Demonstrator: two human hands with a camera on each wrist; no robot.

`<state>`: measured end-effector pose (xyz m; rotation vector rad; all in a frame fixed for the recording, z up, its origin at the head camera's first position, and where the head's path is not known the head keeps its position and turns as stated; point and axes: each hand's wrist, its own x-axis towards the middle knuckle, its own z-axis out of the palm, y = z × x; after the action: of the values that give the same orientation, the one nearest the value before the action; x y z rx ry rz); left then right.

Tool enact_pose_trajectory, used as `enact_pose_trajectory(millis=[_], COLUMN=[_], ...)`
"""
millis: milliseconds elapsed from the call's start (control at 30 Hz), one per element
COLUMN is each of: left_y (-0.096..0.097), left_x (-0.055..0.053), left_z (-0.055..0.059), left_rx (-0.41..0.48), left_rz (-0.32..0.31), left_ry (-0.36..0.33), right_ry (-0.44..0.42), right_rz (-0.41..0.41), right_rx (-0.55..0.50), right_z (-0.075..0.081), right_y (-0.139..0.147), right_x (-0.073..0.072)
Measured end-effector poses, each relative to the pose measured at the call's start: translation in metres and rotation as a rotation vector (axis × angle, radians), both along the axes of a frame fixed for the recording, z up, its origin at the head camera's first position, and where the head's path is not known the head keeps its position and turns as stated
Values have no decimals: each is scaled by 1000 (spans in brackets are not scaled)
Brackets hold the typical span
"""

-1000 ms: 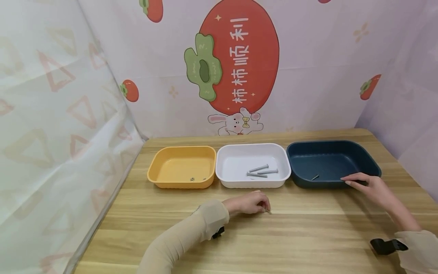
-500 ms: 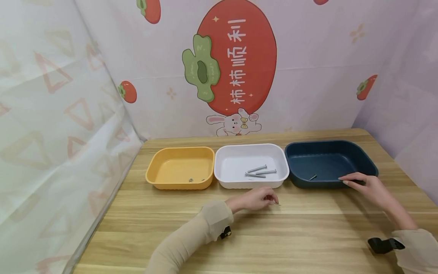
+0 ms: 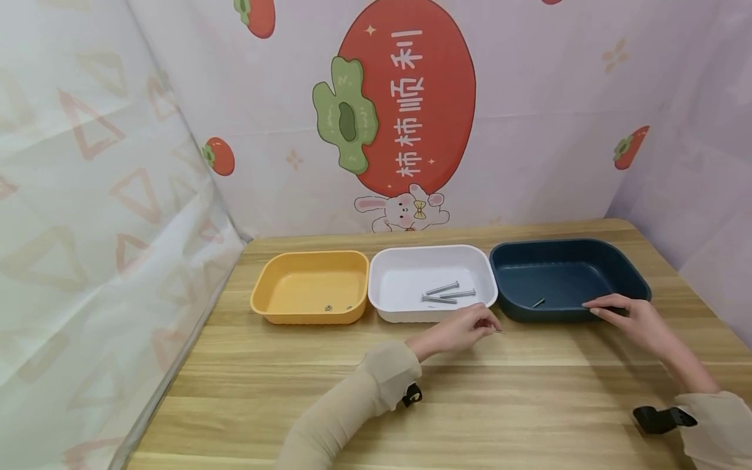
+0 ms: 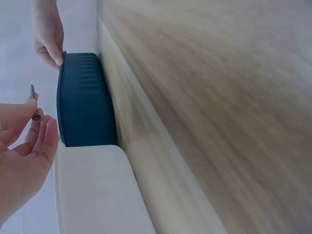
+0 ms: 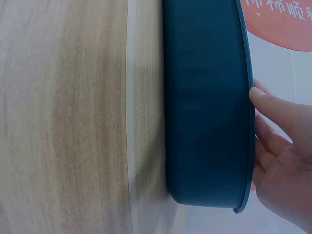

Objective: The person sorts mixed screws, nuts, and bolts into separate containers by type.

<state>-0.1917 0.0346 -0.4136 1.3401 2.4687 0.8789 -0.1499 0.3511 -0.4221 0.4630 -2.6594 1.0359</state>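
My left hand (image 3: 461, 328) pinches a small pointed screw (image 4: 33, 100) between thumb and fingers, near the front right corner of the white tray (image 3: 388, 313). In the left wrist view the screw's tip points up and its dark head shows at the fingertips. My right hand (image 3: 637, 323) grips the front rim of the dark blue tray (image 3: 552, 314), thumb outside and fingers over the rim, as the right wrist view (image 5: 282, 131) shows. Inside the blue tray lies another small screw (image 3: 538, 303). Several long bolts (image 3: 449, 294) lie in the white tray.
Left of the white tray stands a yellow tray (image 3: 317, 318) with small nuts (image 3: 328, 308) in it. All three trays sit in a row on the wooden table (image 3: 499, 405). A printed cloth (image 3: 270, 183) hangs behind the table.
My left hand has moved right and away from me with the screw, from in front of the white tray toward the blue tray. My right hand keeps its place on the blue rim.
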Motion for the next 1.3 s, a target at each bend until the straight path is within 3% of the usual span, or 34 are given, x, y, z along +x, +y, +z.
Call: enact_pose_trajectory(millis=[333,667,1167,1300], left_y=[17,31,50,55], left_x=[-4,-8,-15,-17], left_z=[3,5,5,5], left_rx=[102,125,144,142], left_rz=[76,147,195,206], left_ry=[-9,-24,80,82], right_ry=[6,18,12,16], right_rz=[6,12,10,5], right_rx=[-7,-8,-11,-7], right_z=[0,1,0,0], right_y=[0,-2,-1,-1], right_x=[-2,-1,-1,-1])
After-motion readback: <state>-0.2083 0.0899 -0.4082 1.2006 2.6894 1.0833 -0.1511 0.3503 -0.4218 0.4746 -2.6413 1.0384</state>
